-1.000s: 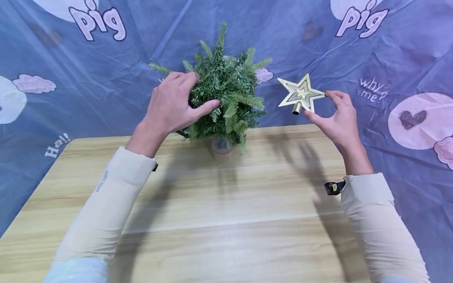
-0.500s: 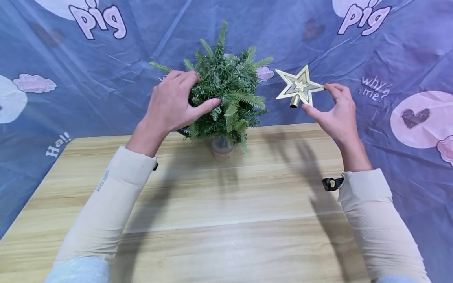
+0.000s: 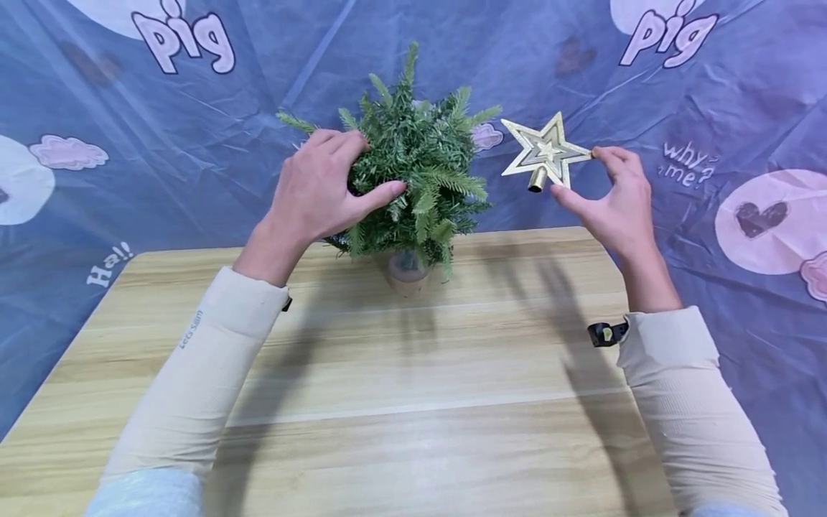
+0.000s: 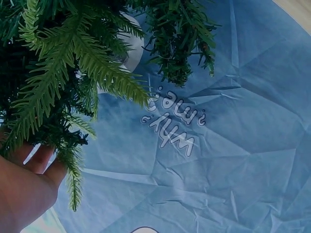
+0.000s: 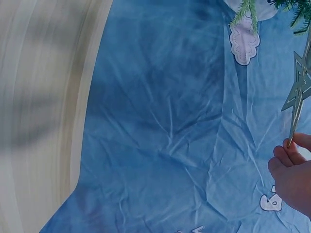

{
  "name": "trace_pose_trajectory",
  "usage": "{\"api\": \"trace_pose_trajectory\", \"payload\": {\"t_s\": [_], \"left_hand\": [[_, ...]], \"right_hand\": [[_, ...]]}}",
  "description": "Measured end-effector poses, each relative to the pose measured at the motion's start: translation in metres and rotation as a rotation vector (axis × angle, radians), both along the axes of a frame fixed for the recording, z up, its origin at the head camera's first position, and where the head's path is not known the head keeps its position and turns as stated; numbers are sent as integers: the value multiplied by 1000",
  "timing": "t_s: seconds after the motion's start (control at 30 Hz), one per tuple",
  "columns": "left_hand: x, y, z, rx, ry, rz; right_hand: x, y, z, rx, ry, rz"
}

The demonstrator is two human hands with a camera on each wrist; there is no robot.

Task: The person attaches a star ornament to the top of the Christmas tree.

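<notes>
A small artificial Christmas tree (image 3: pixel 416 154) stands upright near the back of the table in the head view. My left hand (image 3: pixel 316 190) grips its left side, thumb across the front branches. In the left wrist view, the fingers (image 4: pixel 41 162) reach under the green sprigs (image 4: pixel 73 58), their tips partly hidden by needles. To the right of the tree, my right hand (image 3: pixel 617 205) holds up a gold star tree topper (image 3: pixel 549 151), pinching it at two right-hand points. The star's short hollow socket (image 3: pixel 537 179) faces down. The right wrist view shows the star (image 5: pixel 300 87) nearly edge-on.
The tree's pale pot (image 3: pixel 408 276) rests on a light wood-grain table (image 3: pixel 413 402). Right behind the table's far edge hangs a wrinkled blue cloth (image 3: pixel 258 86) printed with words, hearts and clouds. Its folds also fill most of both wrist views.
My right hand has raised the star topper and brought it slightly left, closer to the tree. The left hand keeps its hold on the branches.
</notes>
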State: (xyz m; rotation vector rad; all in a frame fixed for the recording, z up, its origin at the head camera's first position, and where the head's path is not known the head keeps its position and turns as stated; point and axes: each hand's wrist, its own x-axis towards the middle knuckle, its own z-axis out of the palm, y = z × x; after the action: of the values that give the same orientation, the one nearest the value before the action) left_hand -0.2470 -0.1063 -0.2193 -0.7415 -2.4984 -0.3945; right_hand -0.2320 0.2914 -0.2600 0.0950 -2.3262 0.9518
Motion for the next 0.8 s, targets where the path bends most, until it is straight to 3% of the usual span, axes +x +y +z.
{"api": "trace_pose_trajectory", "payload": {"t_s": [0.8], "left_hand": [[-2, -1, -1, -13, 17, 2]], "right_hand": [[-2, -12, 12, -19, 4, -23]]}}
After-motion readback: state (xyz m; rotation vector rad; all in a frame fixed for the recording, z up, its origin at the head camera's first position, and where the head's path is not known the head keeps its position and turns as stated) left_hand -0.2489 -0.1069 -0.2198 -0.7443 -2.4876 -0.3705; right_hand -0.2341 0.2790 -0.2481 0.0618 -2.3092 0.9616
